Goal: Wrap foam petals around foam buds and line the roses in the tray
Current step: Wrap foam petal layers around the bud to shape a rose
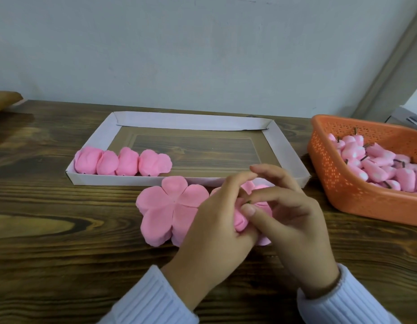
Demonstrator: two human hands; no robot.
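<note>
At the lower middle of the frame, both hands meet over a pink foam bud point(240, 222). The left hand point(216, 211) grips the bud from the left with curled fingers. The right hand point(294, 218) pinches it from the right between thumb and forefinger, close to a short green stem point(248, 202) that sticks out at the top; its other fingers are loosely bent above. Under the hands lies a second petal piece point(264, 240), mostly hidden, so I cannot tell how much of it is already folded around the bud.

Just left of the hands, a flat petal flower point(172, 206) with five petals lies on the dark wooden desk point(50, 206), touching the near wall of the tray.

Behind it, in the middle of the frame, stands the shallow white cardboard tray point(284, 146). Four finished roses point(123, 161) lie side by side in a row along its near wall, starting from the left corner.

At the right edge of the frame, an orange perforated basket point(338, 183) holds a heap of pink buds with stems point(378, 164).

Both wrists wear white ribbed sleeves point(151, 300). A brown object point(4, 101) shows at the far left edge; it is cut off.
</note>
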